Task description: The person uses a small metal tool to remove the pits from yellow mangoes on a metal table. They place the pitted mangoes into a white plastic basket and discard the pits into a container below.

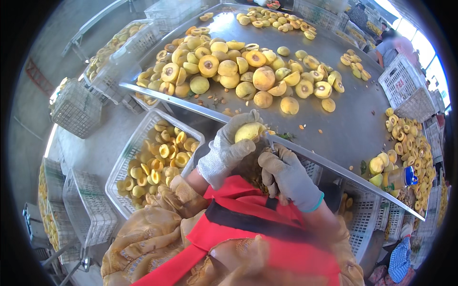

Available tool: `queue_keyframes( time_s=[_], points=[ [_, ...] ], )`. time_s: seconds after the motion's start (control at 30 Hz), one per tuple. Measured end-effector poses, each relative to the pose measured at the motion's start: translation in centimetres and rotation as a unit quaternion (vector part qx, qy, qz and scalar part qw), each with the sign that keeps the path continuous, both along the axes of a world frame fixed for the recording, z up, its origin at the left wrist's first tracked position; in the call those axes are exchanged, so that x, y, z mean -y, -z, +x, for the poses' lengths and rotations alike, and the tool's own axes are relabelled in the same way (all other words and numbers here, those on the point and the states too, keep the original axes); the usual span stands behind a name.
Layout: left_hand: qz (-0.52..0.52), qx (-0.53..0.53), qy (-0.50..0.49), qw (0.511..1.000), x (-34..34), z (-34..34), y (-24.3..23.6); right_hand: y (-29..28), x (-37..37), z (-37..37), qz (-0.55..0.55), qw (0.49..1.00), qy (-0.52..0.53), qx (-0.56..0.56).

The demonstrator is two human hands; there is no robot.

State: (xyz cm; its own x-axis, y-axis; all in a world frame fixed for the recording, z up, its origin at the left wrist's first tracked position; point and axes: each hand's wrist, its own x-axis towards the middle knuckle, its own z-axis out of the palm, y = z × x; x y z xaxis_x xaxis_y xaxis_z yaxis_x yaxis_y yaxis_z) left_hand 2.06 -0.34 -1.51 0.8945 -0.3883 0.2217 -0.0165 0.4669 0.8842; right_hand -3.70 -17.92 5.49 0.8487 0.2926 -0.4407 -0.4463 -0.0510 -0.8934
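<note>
while the left hand (229,148) curls around a yellow peach (249,133) at the centre of the frame, fingers over its upper side and thumb along its lower one, the right hand (291,178) sits just below and to the right, closed on a thin metal tool (271,142). the tool's tip is close to the fruit's right end; whether they touch, i cannot tell. both hands wear grey knit gloves, and below them a smooth red apron (248,214) folds over a sheer tan sleeve (138,221). just left of the left wrist stands a white plastic crate (125,159), its rounded rim framing hollow, cup-shaped peach halves (152,164). beyond the hands, the straight raised edge of a steel table (334,138) slants from the upper left to the lower right. its dull, smooth top spreads past that edge, dotted with small orange-brown bits, giving flat room between the heaps. at the lower right, a clear jar with a blue lid (400,178) lies against more fruit. across the upper middle is a broad heap of peaches (229,66), round and fuzzy, some showing dark centres. farther off, latticed crates (78,107) stand at the upper left.
</note>
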Motion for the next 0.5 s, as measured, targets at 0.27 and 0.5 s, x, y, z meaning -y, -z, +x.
queue_keyframes(
  time_s=[0.27,0.5],
  points=[
    [0.238,0.328,-0.097,0.909,-1.5,0.9,-0.8,0.8,-1.2,-0.7,-0.089,0.996,0.005,-0.012],
    [0.061,-0.06,0.088,0.992,0.8,-0.7,-3.8,6.8,-1.2,-2.1,-0.299,0.871,-0.256,0.293]
  ],
)
